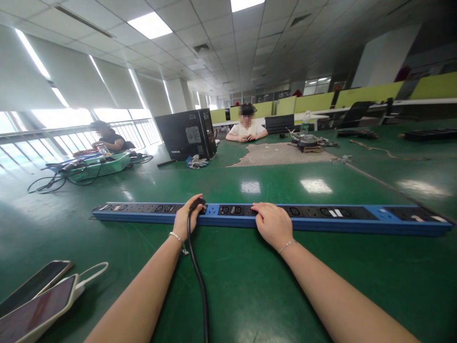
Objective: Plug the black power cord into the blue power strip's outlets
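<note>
A long blue power strip (pixel 342 226) with black socket sections lies across the green table in front of me. My left hand (pixel 185 218) is closed round a black plug (pixel 198 204), which sits at the strip's sockets left of the middle; how deep it is seated I cannot tell. From that plug a black cable (pixel 197 271) runs down toward me, past my left wrist. My right hand (pixel 274 223) rests over the strip right of the middle, fingers curled on its top and front edge.
Two phones (pixel 39 305) lie at the near left, one with a white cable. Farther back are a green basket (pixel 114 165) of cables, a black computer case (pixel 183 136) and gloves (pixel 196 162). One person (pixel 246 128) sits opposite, another (pixel 109 138) at left.
</note>
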A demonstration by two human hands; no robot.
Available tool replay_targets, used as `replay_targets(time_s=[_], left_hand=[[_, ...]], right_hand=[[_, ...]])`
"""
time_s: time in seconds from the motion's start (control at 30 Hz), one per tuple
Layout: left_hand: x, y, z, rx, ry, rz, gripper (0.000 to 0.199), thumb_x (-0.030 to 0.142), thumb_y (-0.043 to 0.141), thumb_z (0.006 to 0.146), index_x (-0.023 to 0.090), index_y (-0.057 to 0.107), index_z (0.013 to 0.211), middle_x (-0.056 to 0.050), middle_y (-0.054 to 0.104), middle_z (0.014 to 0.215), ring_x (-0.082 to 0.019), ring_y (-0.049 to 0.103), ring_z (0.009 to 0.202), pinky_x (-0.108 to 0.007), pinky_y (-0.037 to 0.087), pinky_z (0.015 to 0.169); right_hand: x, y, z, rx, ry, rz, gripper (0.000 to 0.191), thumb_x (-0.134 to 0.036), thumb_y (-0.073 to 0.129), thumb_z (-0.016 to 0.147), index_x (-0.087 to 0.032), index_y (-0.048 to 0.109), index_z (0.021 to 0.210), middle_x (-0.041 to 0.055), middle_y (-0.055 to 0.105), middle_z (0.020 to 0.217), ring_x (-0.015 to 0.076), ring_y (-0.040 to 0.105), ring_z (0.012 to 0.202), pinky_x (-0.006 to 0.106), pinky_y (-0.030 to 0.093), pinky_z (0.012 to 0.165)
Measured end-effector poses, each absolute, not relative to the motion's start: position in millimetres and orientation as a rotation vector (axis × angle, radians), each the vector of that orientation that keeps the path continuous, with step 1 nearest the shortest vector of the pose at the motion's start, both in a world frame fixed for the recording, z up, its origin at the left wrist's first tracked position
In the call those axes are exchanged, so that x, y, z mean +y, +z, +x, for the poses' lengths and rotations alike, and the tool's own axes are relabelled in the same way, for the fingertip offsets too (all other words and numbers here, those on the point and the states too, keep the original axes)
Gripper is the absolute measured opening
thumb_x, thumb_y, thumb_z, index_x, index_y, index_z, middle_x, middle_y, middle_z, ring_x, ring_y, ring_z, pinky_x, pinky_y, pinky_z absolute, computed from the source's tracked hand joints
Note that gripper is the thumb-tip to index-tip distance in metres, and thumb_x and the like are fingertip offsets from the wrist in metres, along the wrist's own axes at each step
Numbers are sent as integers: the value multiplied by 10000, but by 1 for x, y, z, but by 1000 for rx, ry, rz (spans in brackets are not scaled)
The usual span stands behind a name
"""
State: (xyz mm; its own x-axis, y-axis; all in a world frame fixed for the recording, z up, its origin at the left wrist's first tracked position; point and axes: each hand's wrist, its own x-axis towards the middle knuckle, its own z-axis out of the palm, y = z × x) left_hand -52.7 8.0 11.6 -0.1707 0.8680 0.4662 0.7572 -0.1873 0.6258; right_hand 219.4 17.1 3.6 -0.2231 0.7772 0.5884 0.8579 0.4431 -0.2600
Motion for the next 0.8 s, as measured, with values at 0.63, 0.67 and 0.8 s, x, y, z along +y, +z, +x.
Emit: replay_targets(time_s=[0.63,0.67,0.8], left_hand=[[7,21,-32,1832,1042,2189,340,341,480,854,248,572,1169,-23,704,1014,-195,641,956,-330,453,906],[6,21,-31,1828,1039,2208,341,344,478,857,250,572,1171,-25,700,1026,-198,641,957,-329,455,900],[6,19,-28,1836,1020,2267,336,334,469,870,248,570,1179,-31,694,1052,-196,636,957,-350,435,922]], right_hand=[[17,4,219,-2028,-130,-1379,319,-134,436,789,-241,691,948,-19,687,1073,163,591,1035,331,422,869],[16,4,219,-2027,-131,-1379,319,-134,437,788,-242,691,948,-21,687,1071,162,591,1038,332,423,870],[17,4,219,-2027,-142,-1369,314,-139,439,791,-242,692,946,-19,688,1071,158,591,1037,327,427,875]])
